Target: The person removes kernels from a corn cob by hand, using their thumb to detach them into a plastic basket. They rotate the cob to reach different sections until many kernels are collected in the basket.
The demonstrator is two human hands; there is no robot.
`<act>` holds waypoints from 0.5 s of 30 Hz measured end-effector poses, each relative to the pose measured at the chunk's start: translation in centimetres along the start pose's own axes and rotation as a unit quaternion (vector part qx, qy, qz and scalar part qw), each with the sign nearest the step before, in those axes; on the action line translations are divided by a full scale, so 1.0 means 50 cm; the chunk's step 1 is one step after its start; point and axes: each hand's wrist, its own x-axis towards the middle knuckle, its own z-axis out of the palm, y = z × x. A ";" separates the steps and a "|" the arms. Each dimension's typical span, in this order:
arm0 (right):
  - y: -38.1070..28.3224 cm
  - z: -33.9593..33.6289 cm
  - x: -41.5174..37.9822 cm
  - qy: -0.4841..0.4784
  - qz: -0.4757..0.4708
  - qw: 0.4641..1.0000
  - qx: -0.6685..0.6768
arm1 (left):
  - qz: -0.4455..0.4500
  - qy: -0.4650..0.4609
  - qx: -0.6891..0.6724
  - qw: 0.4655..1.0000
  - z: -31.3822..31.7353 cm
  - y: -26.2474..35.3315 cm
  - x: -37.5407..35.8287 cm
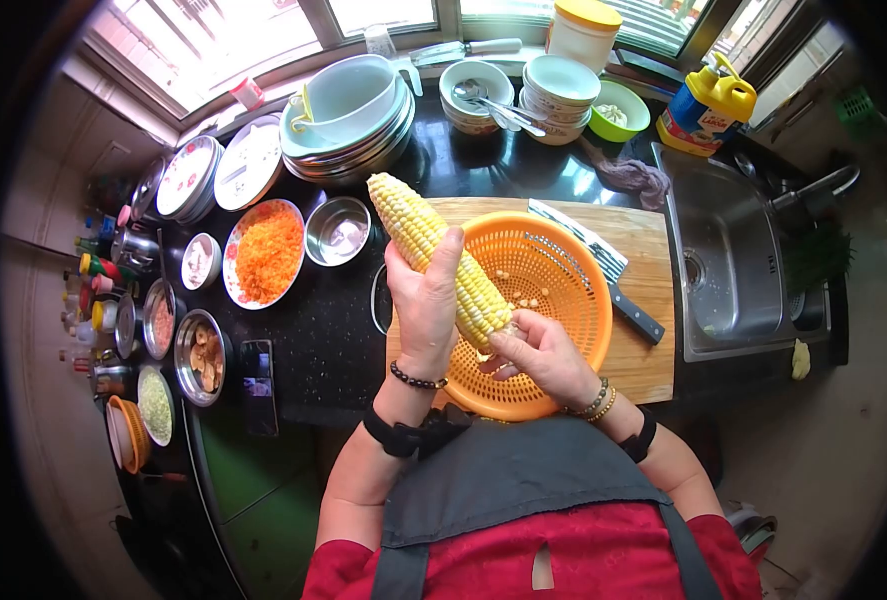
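Note:
A husked ear of yellow corn (pixel 441 250) is held at a slant above an orange plastic colander (pixel 591 300). My left hand (pixel 425 295) wraps round its middle, the thumb lying along the kernels. At the lower end of the cob, my right hand (pixel 543 355) closes its thumb and fingers on the tip. Several loose kernels (pixel 528 300) lie in the bottom of the colander. The colander stands on a wooden cutting board (pixel 648 270), and a knife (pixel 635 312) with a dark handle rests behind and to the right of it.
Left are a plate of shredded orange vegetable (pixel 266 255), a metal bowl (pixel 337 231), other filled bowls and a phone (pixel 259 385). Stacked plates and bowls (pixel 560 85) line the window side. A sink (pixel 733 260) is on the right, with a yellow-and-blue jug (pixel 703 112) behind it.

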 end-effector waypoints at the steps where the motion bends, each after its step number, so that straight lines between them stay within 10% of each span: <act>1: 0.000 -0.001 -0.001 -0.007 0.002 1.000 -0.008 | -0.002 -0.001 -0.003 1.000 -0.002 -0.001 0.002; 15: -0.012 -0.003 -0.005 -0.003 0.056 0.998 0.021 | 0.040 0.009 0.071 0.997 0.007 -0.002 -0.011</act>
